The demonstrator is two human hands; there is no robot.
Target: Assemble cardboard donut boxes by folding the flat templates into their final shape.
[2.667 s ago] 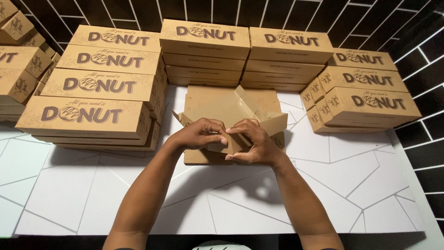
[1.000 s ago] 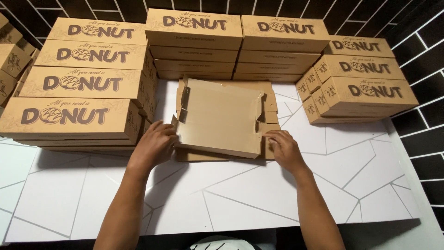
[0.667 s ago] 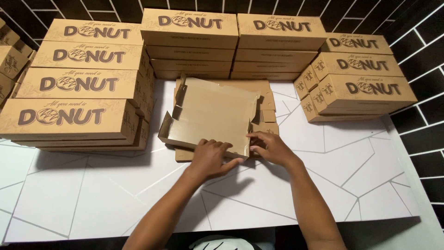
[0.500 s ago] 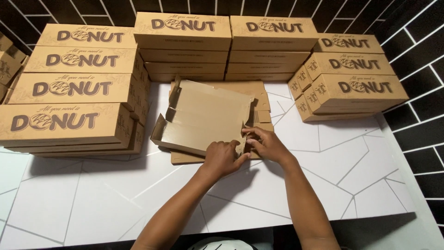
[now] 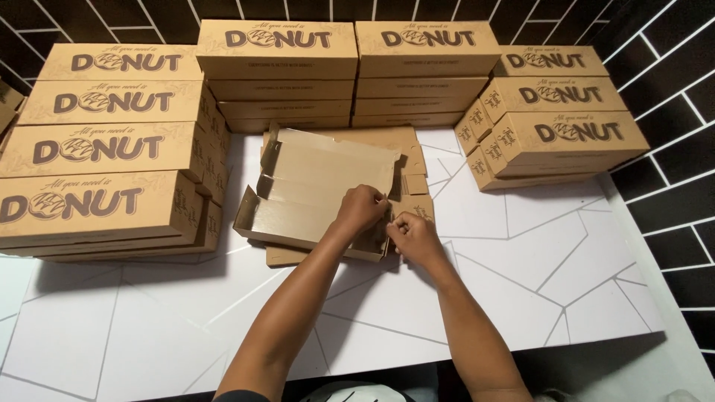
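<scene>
Lying centre frame on the white table (image 5: 521,290) was a half-folded cardboard box (image 5: 313,186), atop flat blanks (image 5: 406,141). Left hand (image 5: 361,210) curled over its lower-right corner; right hand (image 5: 411,234) pinched the flap there. Stacks of finished brown boxes (image 5: 104,149) ringed it left, top, right.

The scene was brightly and evenly lit from above, with the white tabletop (image 5: 521,298) close to overexposed but free of hard glare. Soft shadows fell toward the camera under the stacked boxes (image 5: 97,201) on the left, and a fainter one lay beneath the forearms. The dark tiled wall (image 5: 663,67) stayed dim. Focus was sharp across the middle; wide-angle distortion bowed the lines near the edges, and the hands (image 5: 361,208) showed no motion blur.
</scene>
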